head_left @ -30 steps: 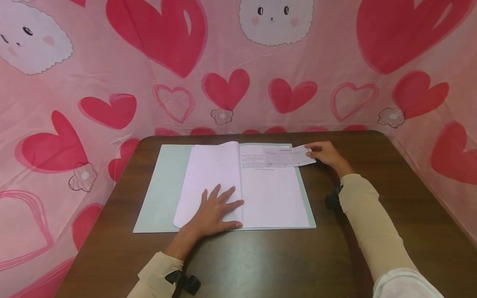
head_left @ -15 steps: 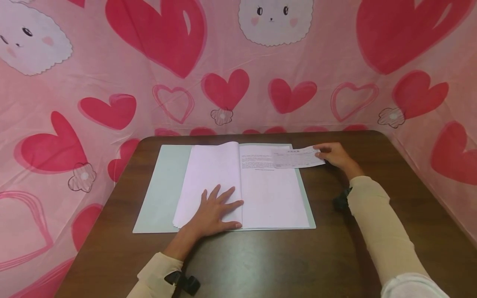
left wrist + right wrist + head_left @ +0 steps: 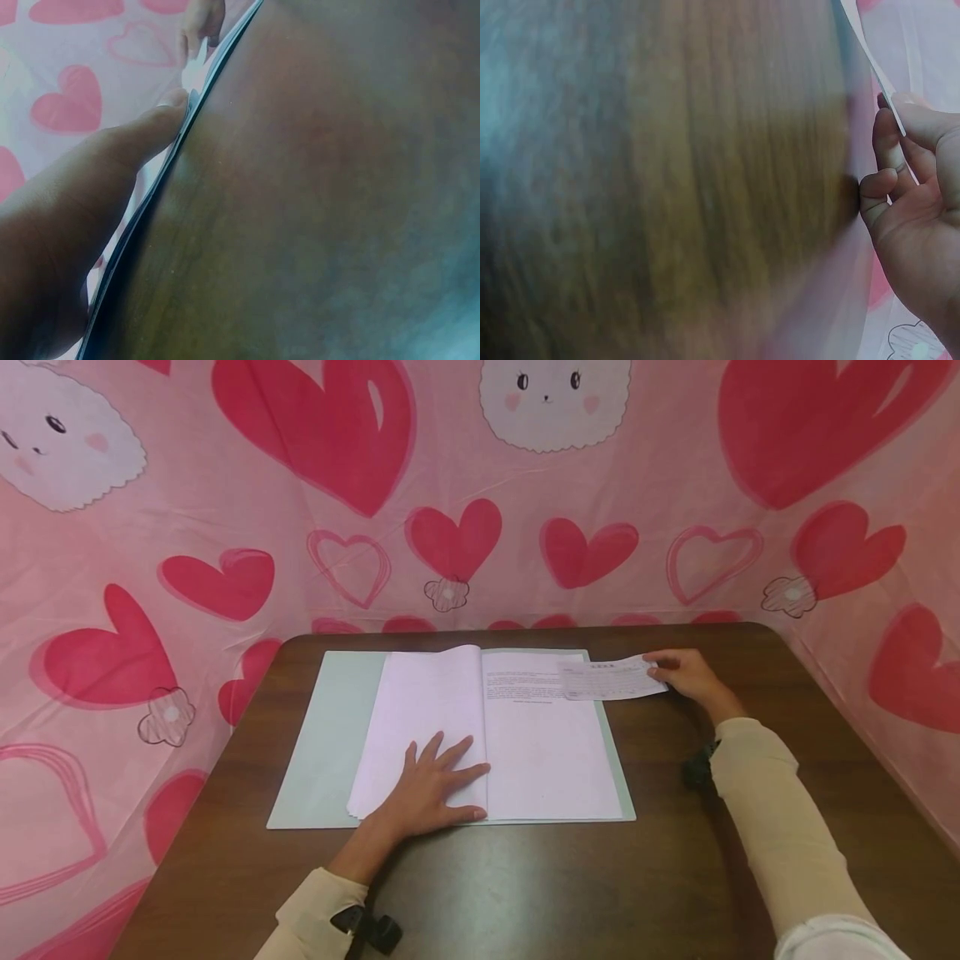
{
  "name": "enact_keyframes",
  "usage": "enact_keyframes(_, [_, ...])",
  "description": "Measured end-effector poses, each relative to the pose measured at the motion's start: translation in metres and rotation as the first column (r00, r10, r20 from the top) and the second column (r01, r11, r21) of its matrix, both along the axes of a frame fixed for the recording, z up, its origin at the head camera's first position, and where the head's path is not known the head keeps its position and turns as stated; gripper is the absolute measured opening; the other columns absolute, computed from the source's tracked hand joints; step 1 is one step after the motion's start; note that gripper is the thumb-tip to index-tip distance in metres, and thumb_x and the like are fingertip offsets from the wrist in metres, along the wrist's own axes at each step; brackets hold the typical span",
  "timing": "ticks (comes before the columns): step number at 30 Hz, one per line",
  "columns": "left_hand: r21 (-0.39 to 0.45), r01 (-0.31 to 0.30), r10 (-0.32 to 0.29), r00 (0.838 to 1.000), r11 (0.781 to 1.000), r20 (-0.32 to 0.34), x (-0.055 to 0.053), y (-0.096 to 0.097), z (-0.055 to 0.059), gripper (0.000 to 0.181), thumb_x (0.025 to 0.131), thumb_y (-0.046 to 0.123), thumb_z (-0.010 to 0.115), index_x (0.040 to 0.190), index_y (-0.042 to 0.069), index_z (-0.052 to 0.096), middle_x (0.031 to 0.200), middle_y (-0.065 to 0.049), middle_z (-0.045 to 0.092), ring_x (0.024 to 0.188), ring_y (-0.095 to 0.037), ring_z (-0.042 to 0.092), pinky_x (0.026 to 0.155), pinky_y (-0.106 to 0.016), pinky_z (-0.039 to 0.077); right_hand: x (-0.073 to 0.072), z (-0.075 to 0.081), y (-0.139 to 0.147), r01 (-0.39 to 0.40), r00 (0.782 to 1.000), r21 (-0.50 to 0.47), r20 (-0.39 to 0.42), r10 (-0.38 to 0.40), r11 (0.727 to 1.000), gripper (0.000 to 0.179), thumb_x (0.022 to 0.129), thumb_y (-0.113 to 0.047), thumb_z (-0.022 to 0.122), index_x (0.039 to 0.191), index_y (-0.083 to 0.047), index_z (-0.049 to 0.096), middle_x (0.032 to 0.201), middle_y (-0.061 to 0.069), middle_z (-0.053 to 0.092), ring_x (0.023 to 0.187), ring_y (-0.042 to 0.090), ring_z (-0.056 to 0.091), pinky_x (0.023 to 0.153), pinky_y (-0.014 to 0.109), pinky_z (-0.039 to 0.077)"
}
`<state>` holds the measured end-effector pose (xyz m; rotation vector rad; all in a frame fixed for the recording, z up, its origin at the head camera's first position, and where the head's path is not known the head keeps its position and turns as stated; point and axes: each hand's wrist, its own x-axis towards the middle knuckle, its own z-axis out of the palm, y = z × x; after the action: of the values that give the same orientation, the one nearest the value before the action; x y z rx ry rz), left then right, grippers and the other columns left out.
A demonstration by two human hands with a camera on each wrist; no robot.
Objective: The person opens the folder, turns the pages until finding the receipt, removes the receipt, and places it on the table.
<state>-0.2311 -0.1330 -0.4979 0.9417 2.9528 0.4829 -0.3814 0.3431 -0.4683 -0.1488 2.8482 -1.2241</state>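
Note:
A pale green folder (image 3: pixel 322 735) lies spread on the table with white pages inside, turned back to the left over its spine. My left hand (image 3: pixel 427 789) rests with fingers spread on the turned pages (image 3: pixel 423 693), its thumb near their lower edge. On the right, my right hand (image 3: pixel 690 675) pinches the right end of a printed paper slip (image 3: pixel 611 680) between thumb and fingers. The slip's left part overlaps the top right of the printed sheet (image 3: pixel 551 760); its right part reaches past the folder's edge. The right wrist view shows the slip (image 3: pixel 881 79) edge-on in the fingers.
The dark wooden table (image 3: pixel 480 893) extends in front of the folder and to both sides. A pink cloth (image 3: pixel 517 477) with red hearts hangs behind the table and along its sides. Dark wrist cameras sit on both sleeves.
My right hand has moved to the right, drawing the slip partly off the printed sheet and past the folder's edge. My left hand has stayed on the pages.

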Motion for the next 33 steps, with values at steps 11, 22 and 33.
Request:
enact_keyframes(11, [0.0, 0.005, -0.005, 1.0, 1.0, -0.008, -0.002, -0.001, -0.002, 0.073, 0.085, 0.072, 0.059, 0.149, 0.041, 0.048, 0.169, 0.0, 0.031, 0.158, -0.044, 0.019, 0.117, -0.08, 0.011, 0.003, -0.001, 0.012, 0.021, 1.0, 0.0, 0.017, -0.021, 1.0, 0.043, 0.103, -0.015, 0.059, 0.14, 0.006, 0.056, 0.146, 0.033, 0.052, 0.108, 0.024, 0.059, 0.078, 0.007, 0.046])
enact_keyframes(22, [0.007, 0.003, -0.003, 1.0, 1.0, -0.003, -0.002, 0.0, -0.002, 0.072, 0.084, 0.071, 0.06, 0.149, 0.041, 0.048, 0.169, 0.001, 0.031, 0.158, -0.044, 0.019, 0.117, -0.08, 0.01, 0.005, -0.001, 0.022, 0.053, 0.998, 0.021, 0.037, -0.053, 0.998, 0.043, 0.104, -0.015, 0.057, 0.142, 0.005, 0.054, 0.149, 0.032, 0.049, 0.126, 0.042, 0.052, 0.097, 0.028, 0.052])
enact_keyframes(33, [0.009, -0.004, 0.004, 1.0, 1.0, 0.005, -0.002, 0.001, -0.002, 0.072, 0.084, 0.071, 0.061, 0.149, 0.041, 0.049, 0.169, 0.0, 0.031, 0.158, -0.044, 0.019, 0.117, -0.081, 0.01, 0.009, 0.001, 0.039, 0.073, 0.997, 0.059, 0.031, -0.075, 0.996, 0.042, 0.104, -0.016, 0.057, 0.14, 0.005, 0.055, 0.146, 0.032, 0.051, 0.113, 0.027, 0.055, 0.084, 0.014, 0.045])
